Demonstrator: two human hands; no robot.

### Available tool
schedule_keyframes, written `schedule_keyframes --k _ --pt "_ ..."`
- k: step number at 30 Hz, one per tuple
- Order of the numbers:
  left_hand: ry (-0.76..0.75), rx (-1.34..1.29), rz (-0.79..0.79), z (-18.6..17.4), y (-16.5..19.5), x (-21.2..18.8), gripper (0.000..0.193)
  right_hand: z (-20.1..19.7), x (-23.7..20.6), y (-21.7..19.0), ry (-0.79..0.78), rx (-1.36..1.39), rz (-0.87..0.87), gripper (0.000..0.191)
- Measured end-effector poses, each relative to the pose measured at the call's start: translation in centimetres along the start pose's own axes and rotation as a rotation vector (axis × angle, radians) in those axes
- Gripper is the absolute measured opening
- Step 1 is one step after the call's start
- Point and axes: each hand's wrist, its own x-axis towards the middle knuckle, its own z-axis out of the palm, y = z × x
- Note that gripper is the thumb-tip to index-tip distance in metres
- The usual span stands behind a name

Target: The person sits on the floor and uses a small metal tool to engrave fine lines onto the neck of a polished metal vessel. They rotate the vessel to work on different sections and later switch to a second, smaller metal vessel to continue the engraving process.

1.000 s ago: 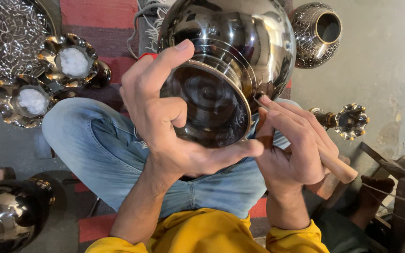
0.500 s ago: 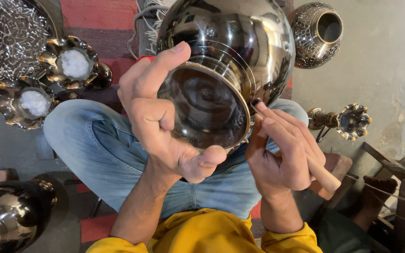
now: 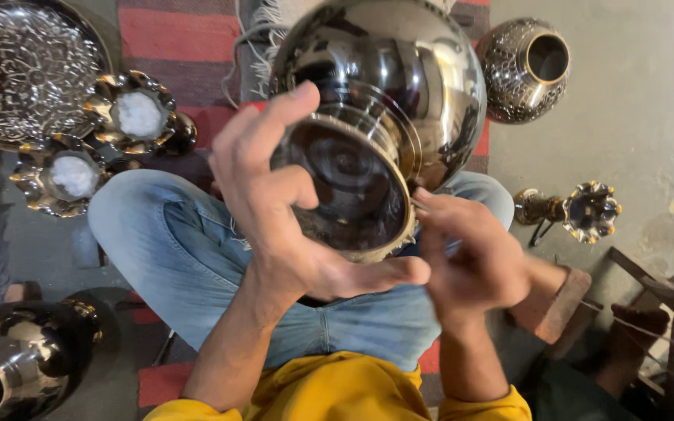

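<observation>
Left hand (image 3: 290,226) clamped on round metal pot (image 3: 384,117) at base rim, 9 o'clock; right hand (image 3: 473,265) blurred, grip unclear. Pot likely heavy, rigid, slippery; hold rim.

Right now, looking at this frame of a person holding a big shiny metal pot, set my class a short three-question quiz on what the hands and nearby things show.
1. True or false: the left hand cups the rim of the large round polished metal pot.
2. Which thing stands upright on the floor beyond the pot? A) a dark engraved metal vase with a gold rim B) a glass jug C) a wooden box
3. Fill in: the two flower-shaped metal dishes each hold something ____ in colour.

Key: 1 true; 2 A; 3 white. The right hand is blurred, so its grip cannot be told.
</observation>
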Motion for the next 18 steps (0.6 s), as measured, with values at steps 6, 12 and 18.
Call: schedule_keyframes --k 6,12,18 --pt "-0.052 0.050 0.036 -0.5 -0.2 -2.7 0.079 0.6 -0.3 5.3 0.313 0.485 0.287 0.038" --pt "-0.097 0.056 0.069 -2.2 -1.5 -7.8 0.081 0.6 2.4 8.2 0.132 0.886 0.556 0.032" --pt "-0.145 0.183 0.076 -4.0 -3.2 -12.6 0.103 1.3 2.4 5.7 -0.068 0.858 0.565 0.039"
